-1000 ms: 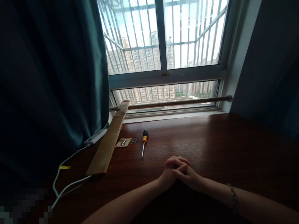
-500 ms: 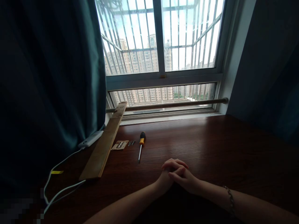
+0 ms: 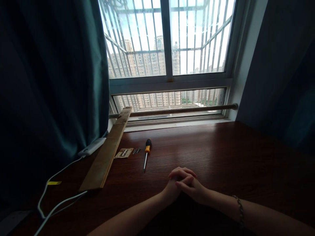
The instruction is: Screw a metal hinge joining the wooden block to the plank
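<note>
My left hand (image 3: pixel 171 187) and my right hand (image 3: pixel 197 189) are clasped, their fingers interlaced, at the near side of the dark wooden tabletop (image 3: pixel 209 147). No object shows between them. Both are closed, and a chain bracelet (image 3: pixel 240 208) circles my right wrist. Up and to the left of the hands lies a screwdriver (image 3: pixel 147 149) with a black and yellow handle, its tip toward me. Beside it are several screws (image 3: pixel 136 151). Left of those rests a small flat piece of brown card (image 3: pixel 119 154) with metal pieces on it.
A long wooden board (image 3: pixel 105 157) slants along the left, its far end by the rail (image 3: pixel 182 111) under the barred window. Next to it lies a white power strip (image 3: pixel 92 147) with a white cable (image 3: pixel 57 206) trailing toward me. A dark curtain (image 3: pixel 73 82) hangs at the left.
My hands stay clasped in the same pose. The whole scene sits slightly further left in view, as from a small head movement; nothing on the table has moved.
</note>
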